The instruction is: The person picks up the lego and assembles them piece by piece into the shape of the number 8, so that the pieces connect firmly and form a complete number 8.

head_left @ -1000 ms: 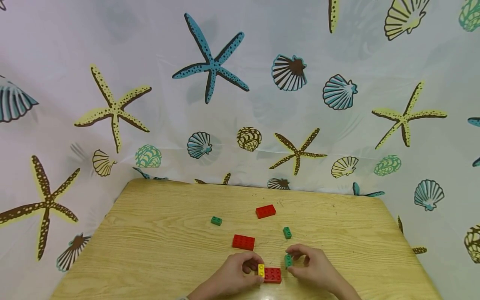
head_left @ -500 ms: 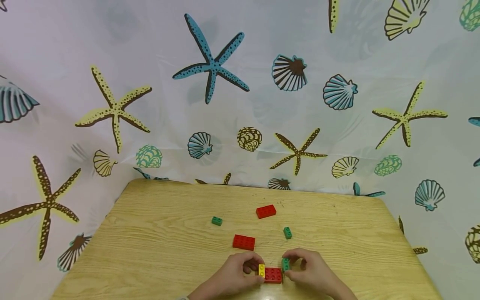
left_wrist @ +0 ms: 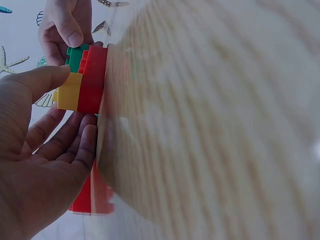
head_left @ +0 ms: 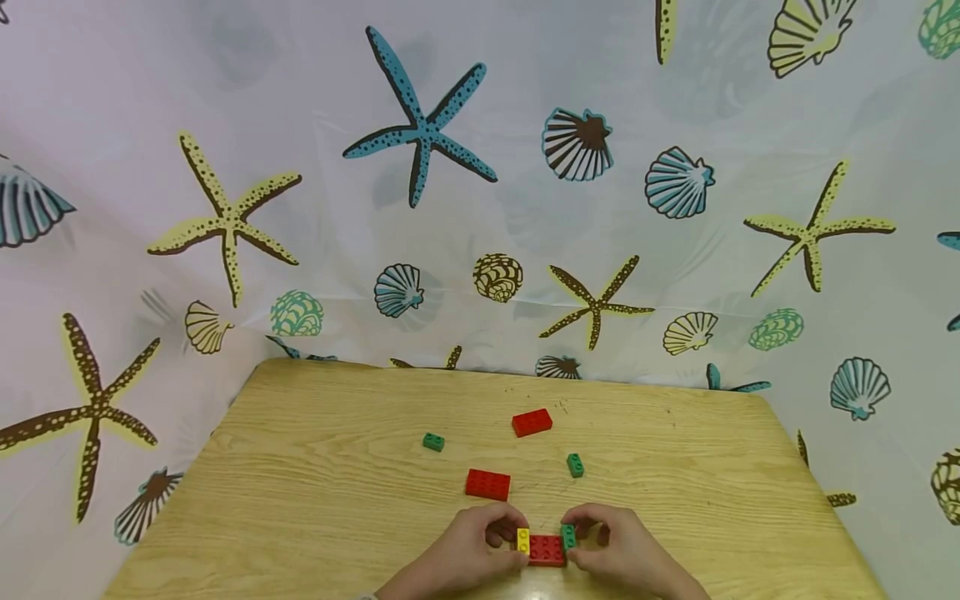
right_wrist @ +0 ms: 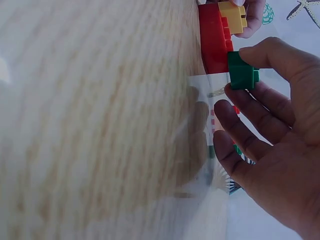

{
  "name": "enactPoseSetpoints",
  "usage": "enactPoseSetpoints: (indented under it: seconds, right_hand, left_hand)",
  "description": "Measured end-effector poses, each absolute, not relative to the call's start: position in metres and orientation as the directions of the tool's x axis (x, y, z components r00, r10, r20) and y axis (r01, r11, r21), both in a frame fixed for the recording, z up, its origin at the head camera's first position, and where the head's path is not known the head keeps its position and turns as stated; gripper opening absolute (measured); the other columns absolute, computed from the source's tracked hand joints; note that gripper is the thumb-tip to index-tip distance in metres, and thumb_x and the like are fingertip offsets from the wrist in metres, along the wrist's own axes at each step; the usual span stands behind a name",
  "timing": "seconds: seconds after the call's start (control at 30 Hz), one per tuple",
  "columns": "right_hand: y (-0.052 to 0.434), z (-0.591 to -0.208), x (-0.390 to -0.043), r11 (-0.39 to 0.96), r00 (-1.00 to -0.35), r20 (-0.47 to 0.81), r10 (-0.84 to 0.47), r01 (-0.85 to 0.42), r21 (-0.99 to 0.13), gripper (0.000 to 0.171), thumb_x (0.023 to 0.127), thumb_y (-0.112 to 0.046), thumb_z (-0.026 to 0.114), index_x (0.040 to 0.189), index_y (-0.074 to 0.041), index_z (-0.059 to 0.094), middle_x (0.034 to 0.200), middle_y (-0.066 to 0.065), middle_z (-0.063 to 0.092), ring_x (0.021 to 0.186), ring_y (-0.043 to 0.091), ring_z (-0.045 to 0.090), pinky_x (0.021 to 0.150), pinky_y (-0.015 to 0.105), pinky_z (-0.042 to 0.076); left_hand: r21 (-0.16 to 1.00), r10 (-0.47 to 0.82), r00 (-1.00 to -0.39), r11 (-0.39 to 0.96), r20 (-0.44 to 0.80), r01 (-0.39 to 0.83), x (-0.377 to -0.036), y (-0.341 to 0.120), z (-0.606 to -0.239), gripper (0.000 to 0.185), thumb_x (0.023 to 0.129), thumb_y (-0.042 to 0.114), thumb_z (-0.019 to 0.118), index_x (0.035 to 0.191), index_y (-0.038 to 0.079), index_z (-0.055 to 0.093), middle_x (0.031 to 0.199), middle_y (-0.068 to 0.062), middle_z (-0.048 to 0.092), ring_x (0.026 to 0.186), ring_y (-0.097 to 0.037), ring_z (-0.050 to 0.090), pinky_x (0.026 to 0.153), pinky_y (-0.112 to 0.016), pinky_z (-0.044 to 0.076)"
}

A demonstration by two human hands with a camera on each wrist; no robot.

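A red building brick (head_left: 547, 551) lies on the table near its front edge, and a small yellow brick (head_left: 522, 541) sits on its left end. My left hand (head_left: 483, 542) pinches the yellow brick between thumb and fingers. From the other side my right hand (head_left: 618, 542) pinches a small green brick (head_left: 568, 537) at the red brick's right end. In the right wrist view the green brick (right_wrist: 241, 71) overhangs the red brick's end (right_wrist: 215, 40), at the height of its studs. The other fingers of the right hand spread loosely beneath.
Further back on the wooden table (head_left: 337, 467) lie two more red bricks, one nearer (head_left: 487, 484) and one farther (head_left: 532, 422). Two small green bricks rest there too, at left (head_left: 433, 442) and right (head_left: 575, 465). A curtain printed with starfish and shells (head_left: 450, 233) surrounds the table.
My right hand has moved left and slightly down, bringing the green brick from beside the red brick to its right end. My left hand has stayed on the yellow brick.
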State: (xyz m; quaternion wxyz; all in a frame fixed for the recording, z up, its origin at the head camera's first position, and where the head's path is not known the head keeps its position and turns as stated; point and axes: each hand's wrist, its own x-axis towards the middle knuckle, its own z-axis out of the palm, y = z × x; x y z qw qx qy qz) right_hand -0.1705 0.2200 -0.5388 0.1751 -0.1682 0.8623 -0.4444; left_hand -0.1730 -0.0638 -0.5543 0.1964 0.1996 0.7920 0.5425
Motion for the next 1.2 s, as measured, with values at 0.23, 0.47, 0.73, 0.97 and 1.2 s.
enactPoseSetpoints:
  seconds: [0.23,0.47,0.73,0.97,1.2]
  right_hand:
    - [0.2197,-0.5399,-0.1691,0.540,-0.880,-0.167,-0.445,-0.115,-0.834,0.035,0.093,-0.030,0.081,0.123,-0.015,0.073,0.114,-0.004,0.072,0.099,0.015,0.062,0.078,0.022,0.049]
    - [0.2195,-0.5390,-0.1680,0.520,-0.882,-0.138,-0.451,-0.134,-0.843,0.033,0.093,-0.026,0.081,0.123,-0.014,0.073,0.112,-0.002,0.072,0.099,0.015,0.062,0.078,0.022,0.048]
    - [0.2191,-0.5381,-0.1663,0.502,-0.891,-0.115,-0.440,-0.138,-0.854,0.032,0.092,-0.024,0.082,0.122,-0.015,0.073,0.111,-0.001,0.072,0.099,0.015,0.063,0.078,0.023,0.048]
    - [0.2175,-0.5384,-0.1670,0.492,-0.890,-0.133,-0.437,-0.112,-0.863,0.033,0.093,-0.025,0.081,0.123,-0.014,0.073,0.111,-0.001,0.073,0.100,0.016,0.063,0.078,0.022,0.048]
    - [0.2141,-0.5410,-0.1668,0.465,-0.878,-0.169,-0.447,-0.067,-0.883,0.033,0.093,-0.022,0.080,0.124,-0.013,0.073,0.112,0.002,0.072,0.098,0.017,0.062,0.075,0.022,0.048]
  left_hand:
    - [0.936,0.532,-0.841,0.334,-0.093,0.108,-0.1728,-0.0632,-0.5540,0.030,0.092,0.024,0.084,0.117,0.012,0.073,0.108,0.004,0.071,0.098,-0.012,0.067,0.081,-0.021,0.053]
    - [0.939,0.529,-0.844,0.327,-0.087,0.108,-0.1716,-0.0628,-0.5542,0.030,0.092,0.024,0.084,0.117,0.013,0.073,0.109,0.002,0.072,0.097,-0.012,0.067,0.080,-0.022,0.053]
    - [0.938,0.530,-0.844,0.326,-0.079,0.117,-0.1720,-0.0625,-0.5542,0.030,0.092,0.024,0.084,0.117,0.013,0.073,0.109,0.003,0.071,0.098,-0.014,0.068,0.080,-0.022,0.054]
    - [0.937,0.531,-0.844,0.325,-0.070,0.126,-0.1727,-0.0632,-0.5550,0.030,0.092,0.025,0.083,0.117,0.013,0.073,0.109,0.004,0.071,0.097,-0.011,0.067,0.081,-0.021,0.054]
    - [0.941,0.533,-0.844,0.313,-0.061,0.129,-0.1731,-0.0638,-0.5573,0.029,0.092,0.025,0.083,0.117,0.013,0.073,0.111,0.005,0.072,0.097,-0.009,0.067,0.082,-0.021,0.054]
